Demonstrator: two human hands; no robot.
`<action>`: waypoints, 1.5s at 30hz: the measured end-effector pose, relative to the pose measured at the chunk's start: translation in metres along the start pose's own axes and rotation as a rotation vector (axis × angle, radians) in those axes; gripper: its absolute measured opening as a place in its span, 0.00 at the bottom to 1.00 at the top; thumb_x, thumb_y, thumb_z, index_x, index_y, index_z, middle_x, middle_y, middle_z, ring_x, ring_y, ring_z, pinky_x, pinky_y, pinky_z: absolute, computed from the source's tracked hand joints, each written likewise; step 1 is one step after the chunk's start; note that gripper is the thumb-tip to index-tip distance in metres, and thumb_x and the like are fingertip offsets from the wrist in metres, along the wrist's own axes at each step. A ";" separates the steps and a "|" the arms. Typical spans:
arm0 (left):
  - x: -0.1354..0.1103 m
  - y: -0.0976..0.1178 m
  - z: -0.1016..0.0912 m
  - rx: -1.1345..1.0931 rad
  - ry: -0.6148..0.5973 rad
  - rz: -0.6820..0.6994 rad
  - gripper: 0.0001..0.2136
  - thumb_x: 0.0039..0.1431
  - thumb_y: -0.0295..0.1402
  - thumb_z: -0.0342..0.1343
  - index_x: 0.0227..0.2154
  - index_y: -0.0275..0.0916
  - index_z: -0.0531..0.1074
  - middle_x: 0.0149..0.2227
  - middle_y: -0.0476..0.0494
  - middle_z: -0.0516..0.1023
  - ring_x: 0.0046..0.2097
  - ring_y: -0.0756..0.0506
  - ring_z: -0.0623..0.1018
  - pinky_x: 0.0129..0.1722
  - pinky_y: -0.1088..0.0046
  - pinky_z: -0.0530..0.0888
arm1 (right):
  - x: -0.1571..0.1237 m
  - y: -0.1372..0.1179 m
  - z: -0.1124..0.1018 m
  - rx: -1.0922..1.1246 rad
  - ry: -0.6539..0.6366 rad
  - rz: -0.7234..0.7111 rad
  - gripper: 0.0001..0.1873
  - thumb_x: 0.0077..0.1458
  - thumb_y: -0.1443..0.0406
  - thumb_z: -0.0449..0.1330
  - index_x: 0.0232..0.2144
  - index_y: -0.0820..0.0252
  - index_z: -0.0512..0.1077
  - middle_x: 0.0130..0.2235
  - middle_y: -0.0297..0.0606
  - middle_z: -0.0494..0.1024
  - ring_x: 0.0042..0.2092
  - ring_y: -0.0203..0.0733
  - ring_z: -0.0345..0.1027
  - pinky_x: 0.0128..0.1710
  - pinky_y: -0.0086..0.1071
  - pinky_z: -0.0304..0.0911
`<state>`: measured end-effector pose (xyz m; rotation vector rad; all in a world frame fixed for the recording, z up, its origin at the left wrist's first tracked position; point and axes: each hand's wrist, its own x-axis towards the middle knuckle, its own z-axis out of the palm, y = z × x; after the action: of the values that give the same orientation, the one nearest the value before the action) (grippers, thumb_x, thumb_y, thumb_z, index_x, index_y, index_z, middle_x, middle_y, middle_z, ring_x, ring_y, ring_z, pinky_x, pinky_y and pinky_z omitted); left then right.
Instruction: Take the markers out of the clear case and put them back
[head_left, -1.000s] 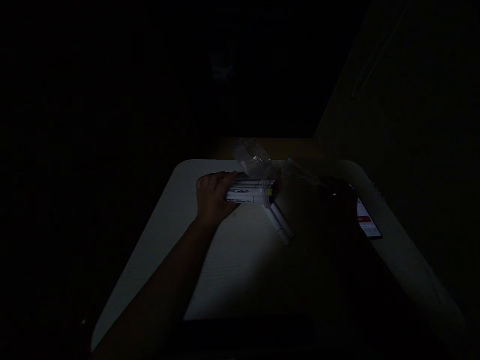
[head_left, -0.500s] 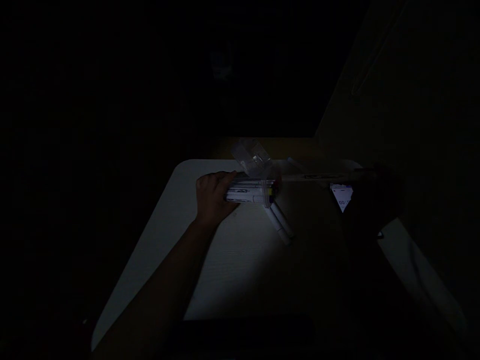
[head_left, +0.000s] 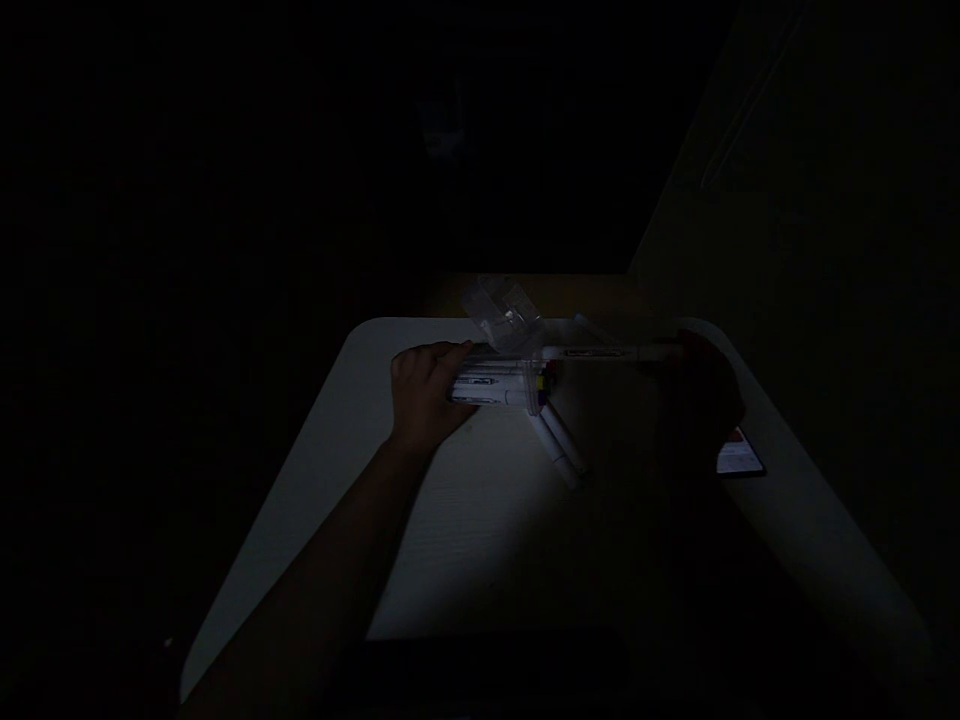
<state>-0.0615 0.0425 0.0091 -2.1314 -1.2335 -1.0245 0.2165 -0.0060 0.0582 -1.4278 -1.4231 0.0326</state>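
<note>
V. dim, most of frame near-black. Only real light = soft pool on middle of counter [head_left: 480, 520], source out of view, fading to dark at edges. Right hand [head_left: 701, 390] almost a silhouette, detail lost in shadow. Small glare on clear plastic pack [head_left: 511, 317]. Phone screen [head_left: 740, 455] bright. Low-light softness overall.

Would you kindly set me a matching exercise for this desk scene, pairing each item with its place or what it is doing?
Items:
1. left grip
2. right grip
3. two loose white markers
4. smartphone

Places or states:
A. lying near the right edge of the table, screen lit
B. holding a single white marker
C. on the bundle of markers in a clear sleeve
D. lying on the table at an angle, nearer the person than the bundle

Pairs: 1-C, 2-B, 3-D, 4-A.
</note>
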 end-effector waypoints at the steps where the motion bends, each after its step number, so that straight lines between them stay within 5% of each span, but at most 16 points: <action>1: 0.000 0.000 0.000 -0.002 -0.001 -0.001 0.30 0.46 0.47 0.57 0.53 0.44 0.61 0.44 0.40 0.72 0.45 0.41 0.69 0.44 0.63 0.60 | 0.000 0.000 0.003 0.005 0.000 0.001 0.20 0.62 0.58 0.44 0.52 0.58 0.63 0.47 0.42 0.69 0.47 0.38 0.66 0.45 0.37 0.66; 11: 0.003 0.004 -0.002 -0.029 0.010 0.013 0.29 0.47 0.45 0.57 0.53 0.43 0.61 0.44 0.40 0.72 0.44 0.41 0.69 0.44 0.63 0.61 | -0.006 0.000 0.022 0.061 -0.081 0.021 0.19 0.59 0.57 0.51 0.48 0.61 0.65 0.45 0.41 0.71 0.43 0.36 0.68 0.43 0.36 0.67; 23: 0.003 0.004 -0.001 -0.015 -0.020 0.008 0.31 0.45 0.45 0.58 0.53 0.43 0.60 0.45 0.40 0.71 0.45 0.41 0.68 0.44 0.63 0.60 | -0.013 0.006 0.021 0.139 -0.247 -0.031 0.19 0.60 0.64 0.43 0.48 0.61 0.68 0.47 0.44 0.73 0.48 0.40 0.68 0.48 0.38 0.65; 29: 0.003 0.004 -0.001 -0.018 -0.011 0.009 0.31 0.46 0.46 0.58 0.53 0.44 0.60 0.44 0.41 0.71 0.45 0.41 0.68 0.44 0.63 0.60 | -0.016 -0.001 0.021 0.042 -0.423 -0.036 0.20 0.58 0.66 0.42 0.47 0.60 0.69 0.47 0.43 0.73 0.49 0.37 0.67 0.47 0.31 0.64; 33: 0.003 0.004 0.000 -0.009 -0.042 -0.015 0.31 0.45 0.48 0.57 0.53 0.44 0.61 0.44 0.40 0.71 0.45 0.40 0.68 0.45 0.63 0.60 | -0.022 -0.001 0.025 -0.048 -0.573 -0.060 0.17 0.56 0.64 0.47 0.40 0.59 0.74 0.42 0.42 0.76 0.45 0.41 0.69 0.46 0.35 0.64; 37: 0.002 0.004 0.000 0.001 -0.081 -0.046 0.31 0.45 0.49 0.57 0.52 0.44 0.62 0.45 0.39 0.71 0.46 0.39 0.68 0.45 0.62 0.59 | -0.026 -0.001 0.026 -0.200 -0.759 -0.056 0.19 0.54 0.60 0.50 0.45 0.61 0.72 0.44 0.43 0.76 0.46 0.44 0.68 0.48 0.38 0.63; 45: 0.004 0.006 -0.002 -0.040 -0.020 -0.005 0.31 0.46 0.47 0.57 0.53 0.43 0.60 0.45 0.40 0.71 0.45 0.40 0.68 0.44 0.63 0.60 | -0.027 -0.012 0.019 -0.329 -0.850 -0.020 0.24 0.53 0.61 0.52 0.51 0.62 0.67 0.47 0.44 0.74 0.48 0.45 0.68 0.48 0.37 0.63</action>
<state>-0.0559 0.0403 0.0135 -2.1753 -1.2378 -1.0400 0.1880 -0.0169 0.0411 -1.7675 -2.2050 0.4569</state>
